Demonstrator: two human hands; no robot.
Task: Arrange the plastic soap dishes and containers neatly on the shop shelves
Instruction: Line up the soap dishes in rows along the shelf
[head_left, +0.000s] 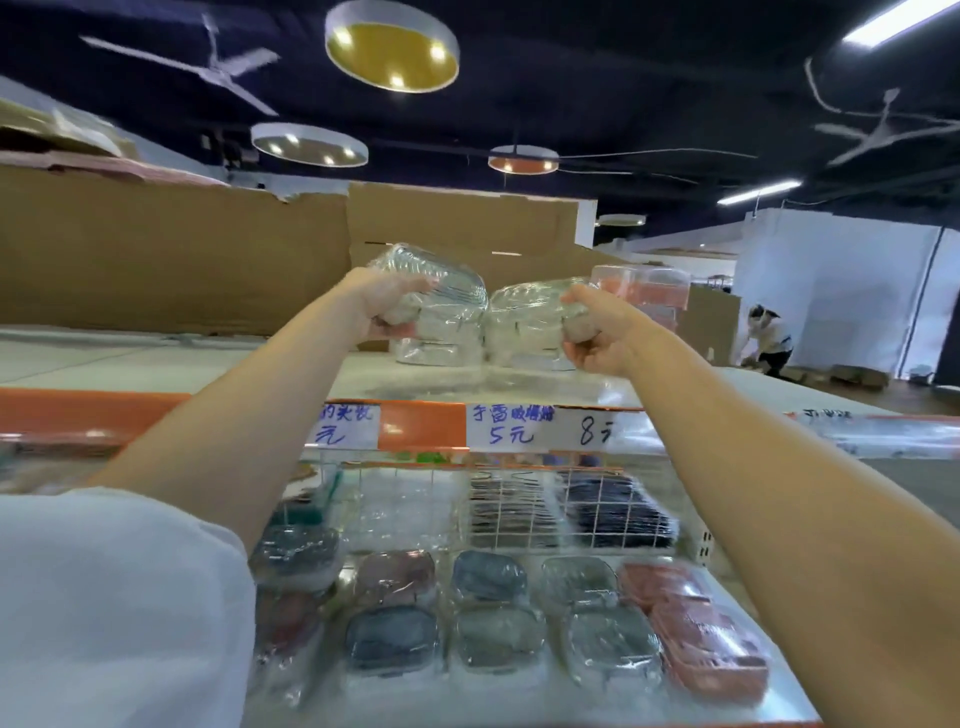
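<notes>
My left hand (384, 306) and right hand (592, 332) each grip a clear container; I'd set both squarely on the top shelf (171, 358).

Clear glossy plastic containers (441, 291), matt brown cardboard (171, 249), white wire basket (545, 509)

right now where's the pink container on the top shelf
In the head view the pink container stands on the top shelf, right of centre, just behind the right hand and the clear wrapped pack it grips.

Bright overhead shop light, soft focus throughout.
Round ceiling lamps (392, 47) above your fingers glare; wrapped dishes (488, 613) below them blur, and the edges bend.
</notes>
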